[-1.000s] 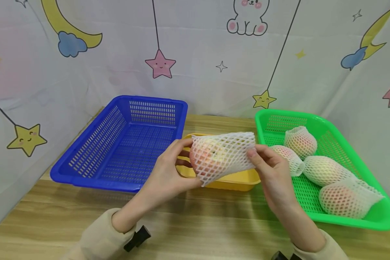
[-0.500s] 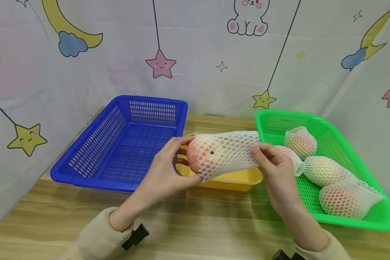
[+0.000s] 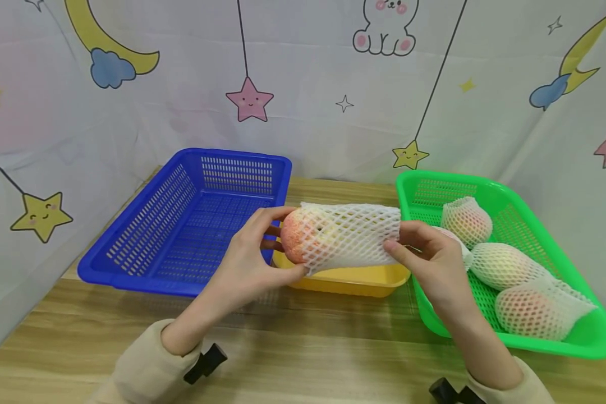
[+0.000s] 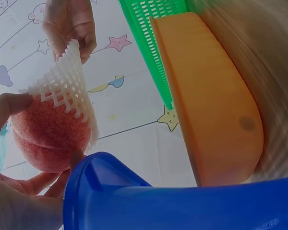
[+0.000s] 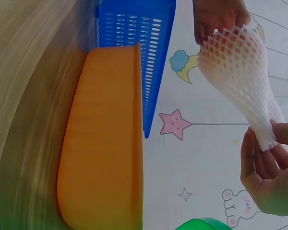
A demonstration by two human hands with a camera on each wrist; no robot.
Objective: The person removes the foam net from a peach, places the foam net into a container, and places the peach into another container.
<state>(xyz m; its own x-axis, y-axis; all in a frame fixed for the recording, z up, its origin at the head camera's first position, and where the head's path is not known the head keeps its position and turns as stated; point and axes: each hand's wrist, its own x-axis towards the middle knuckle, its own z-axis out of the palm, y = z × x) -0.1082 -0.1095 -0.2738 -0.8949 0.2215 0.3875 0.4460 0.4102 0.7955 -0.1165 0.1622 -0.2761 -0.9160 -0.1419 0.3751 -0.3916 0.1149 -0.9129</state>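
A peach (image 3: 294, 235), pinkish red with a yellow patch, is held up over the yellow tray, partly inside a white foam net sleeve (image 3: 361, 235). My left hand (image 3: 255, 252) grips the peach by its bare left end, fingers behind and thumb below. In the left wrist view the peach (image 4: 50, 134) shows a rounded bare end with a crease, and the net covers its other side. My right hand (image 3: 431, 261) pinches the loose end of the net; the right wrist view shows the net (image 5: 240, 72) narrowing to that pinch.
A blue basket (image 3: 182, 287) stands at the left, a yellow tray (image 3: 348, 283) in the middle. At the right a green basket (image 3: 515, 196) holds several net-wrapped fruits (image 3: 507, 266). A printed cloth (image 3: 313, 146) hangs behind the wooden table (image 3: 303, 353).
The peach has shifted left with my left hand, and more of its bare end shows outside the net. My right hand keeps its pinch on the net's loose end.
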